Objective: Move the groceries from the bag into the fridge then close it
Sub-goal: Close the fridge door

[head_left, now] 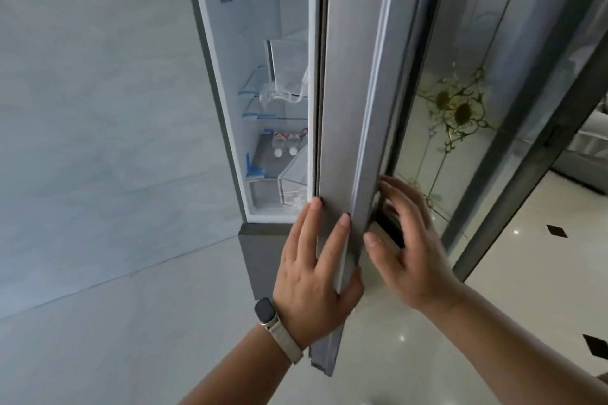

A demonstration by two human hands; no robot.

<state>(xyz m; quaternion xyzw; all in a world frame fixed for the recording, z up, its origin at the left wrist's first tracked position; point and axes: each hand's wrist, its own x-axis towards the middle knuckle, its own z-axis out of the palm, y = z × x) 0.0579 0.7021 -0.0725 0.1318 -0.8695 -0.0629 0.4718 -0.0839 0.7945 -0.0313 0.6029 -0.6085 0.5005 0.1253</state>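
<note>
Both hands are on the fridge door, which stands partly open and is seen edge-on.

The left hand, with a watch on its wrist, lies flat against the door's left face, fingers straight and pointing up, and the thumb hooks round the thin edge, so the door sits gripped between thumb and fingers. The right hand is on the other side, fingers spread and relaxed and holding nothing, thumb tip right by the edge; it's blurred, so contact can't be told. Inside the fridge, bottles with white caps stand on a lower shelf, a clear drawer just in front of them, and crumpled clear plastic lies on a shelf higher up. To the right stands a glass panel with a gold pattern.
</note>
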